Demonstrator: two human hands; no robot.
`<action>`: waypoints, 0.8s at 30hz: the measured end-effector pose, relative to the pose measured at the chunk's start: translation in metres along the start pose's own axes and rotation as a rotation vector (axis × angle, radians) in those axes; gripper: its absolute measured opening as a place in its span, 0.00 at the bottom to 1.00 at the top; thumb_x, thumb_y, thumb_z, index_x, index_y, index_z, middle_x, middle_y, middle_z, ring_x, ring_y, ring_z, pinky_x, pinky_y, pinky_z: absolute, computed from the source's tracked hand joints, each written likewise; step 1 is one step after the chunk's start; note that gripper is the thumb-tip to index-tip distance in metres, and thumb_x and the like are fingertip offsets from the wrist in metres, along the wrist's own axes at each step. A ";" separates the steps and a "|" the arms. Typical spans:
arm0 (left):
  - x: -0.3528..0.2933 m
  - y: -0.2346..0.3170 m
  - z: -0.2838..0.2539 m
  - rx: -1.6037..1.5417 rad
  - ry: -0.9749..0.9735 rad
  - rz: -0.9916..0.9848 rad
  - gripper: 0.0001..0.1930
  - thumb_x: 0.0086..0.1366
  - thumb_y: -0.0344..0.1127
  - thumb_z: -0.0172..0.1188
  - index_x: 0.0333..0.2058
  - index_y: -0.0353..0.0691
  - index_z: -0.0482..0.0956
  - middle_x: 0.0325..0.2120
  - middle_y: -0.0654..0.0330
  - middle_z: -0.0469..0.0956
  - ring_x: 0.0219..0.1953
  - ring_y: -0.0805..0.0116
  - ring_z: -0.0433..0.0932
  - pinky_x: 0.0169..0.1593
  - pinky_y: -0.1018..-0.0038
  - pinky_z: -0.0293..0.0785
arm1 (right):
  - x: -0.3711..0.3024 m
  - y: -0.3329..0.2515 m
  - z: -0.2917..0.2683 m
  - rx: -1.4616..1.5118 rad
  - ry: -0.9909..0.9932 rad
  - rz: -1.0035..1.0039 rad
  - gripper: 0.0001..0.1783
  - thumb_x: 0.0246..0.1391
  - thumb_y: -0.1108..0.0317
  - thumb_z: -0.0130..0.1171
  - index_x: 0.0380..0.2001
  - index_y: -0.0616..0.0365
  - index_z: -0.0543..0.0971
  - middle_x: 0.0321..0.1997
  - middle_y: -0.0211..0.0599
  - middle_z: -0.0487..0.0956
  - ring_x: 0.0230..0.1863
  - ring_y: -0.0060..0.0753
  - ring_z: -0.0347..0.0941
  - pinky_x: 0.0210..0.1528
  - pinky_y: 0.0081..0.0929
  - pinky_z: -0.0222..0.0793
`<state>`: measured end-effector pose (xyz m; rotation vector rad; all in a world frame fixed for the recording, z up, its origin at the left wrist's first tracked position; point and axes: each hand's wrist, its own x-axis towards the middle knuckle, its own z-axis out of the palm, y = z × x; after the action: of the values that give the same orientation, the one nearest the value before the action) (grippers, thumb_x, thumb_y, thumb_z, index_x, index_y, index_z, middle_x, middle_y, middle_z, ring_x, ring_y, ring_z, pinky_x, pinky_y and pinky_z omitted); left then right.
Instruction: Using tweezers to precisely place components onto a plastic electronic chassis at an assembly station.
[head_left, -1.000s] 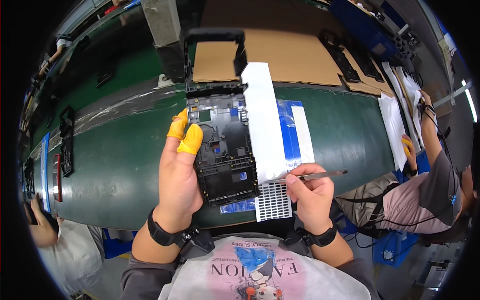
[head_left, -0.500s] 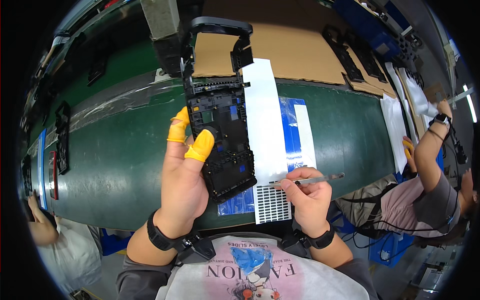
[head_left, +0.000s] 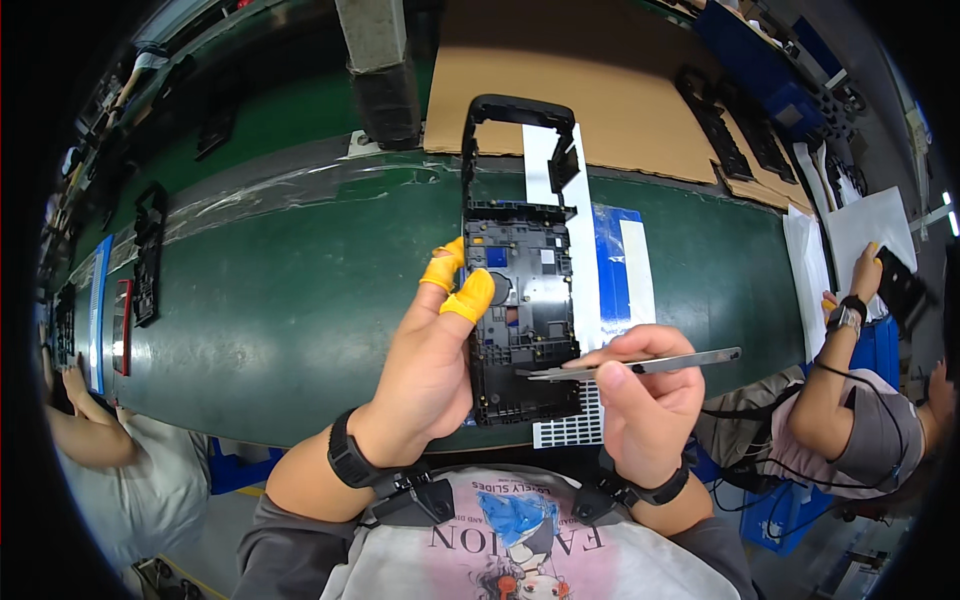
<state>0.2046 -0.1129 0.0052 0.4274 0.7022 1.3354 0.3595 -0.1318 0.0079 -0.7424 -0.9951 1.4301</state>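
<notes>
My left hand (head_left: 432, 345), with yellow finger cots on thumb and finger, grips the left side of a black plastic housing frame (head_left: 522, 262). The housing stands upright in front of me, its ribbed inner side facing me and an open loop at its top. My right hand (head_left: 652, 400) pinches a pair of metal tweezers (head_left: 660, 364), whose tips reach over the housing's lower part. Whether the tips hold anything is too small to tell. Partly hidden behind the housing lies a white sheet with rows of small black stickers (head_left: 568, 430).
A blue pad (head_left: 610, 262) lies on the green table (head_left: 280, 300) under the white sheet. Cardboard (head_left: 560, 80) and a grey post (head_left: 378, 70) stand beyond. More black housings (head_left: 712, 120) lie at the far right. One co-worker (head_left: 850, 410) sits right, another (head_left: 110, 450) left.
The housing has moved right, over the sticker sheet, and its inner side now faces me more squarely. The tweezers have gone from the sheet to the housing's lower part.
</notes>
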 end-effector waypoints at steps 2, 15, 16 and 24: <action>0.000 0.001 0.000 0.017 -0.037 0.010 0.18 0.61 0.34 0.41 0.50 0.40 0.55 0.43 0.59 0.65 0.43 0.72 0.67 0.46 0.74 0.67 | 0.002 0.005 0.001 -0.035 -0.017 -0.010 0.10 0.44 0.82 0.51 0.33 0.66 0.66 0.30 0.45 0.74 0.33 0.27 0.72 0.37 0.20 0.67; -0.003 0.003 -0.001 0.013 -0.049 0.025 0.20 0.61 0.34 0.43 0.51 0.41 0.54 0.44 0.61 0.64 0.44 0.72 0.65 0.46 0.73 0.66 | 0.008 0.009 0.004 -0.098 -0.007 0.038 0.11 0.44 0.80 0.52 0.34 0.67 0.67 0.30 0.43 0.75 0.32 0.24 0.72 0.36 0.16 0.66; -0.003 0.003 -0.001 0.012 -0.040 0.025 0.19 0.61 0.34 0.42 0.51 0.41 0.54 0.44 0.60 0.63 0.44 0.72 0.65 0.47 0.73 0.66 | 0.008 0.010 0.005 -0.101 -0.005 0.043 0.11 0.44 0.80 0.53 0.34 0.67 0.67 0.30 0.43 0.75 0.32 0.24 0.71 0.36 0.16 0.66; -0.004 0.005 -0.004 0.023 -0.163 -0.038 0.33 0.48 0.22 0.47 0.54 0.41 0.48 0.45 0.58 0.62 0.46 0.66 0.65 0.48 0.73 0.65 | 0.008 0.010 0.001 -0.110 0.016 0.055 0.11 0.44 0.80 0.53 0.34 0.67 0.67 0.30 0.42 0.75 0.31 0.22 0.71 0.34 0.14 0.66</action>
<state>0.1975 -0.1165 0.0066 0.5323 0.5881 1.2422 0.3536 -0.1238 -0.0002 -0.8664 -1.0537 1.4233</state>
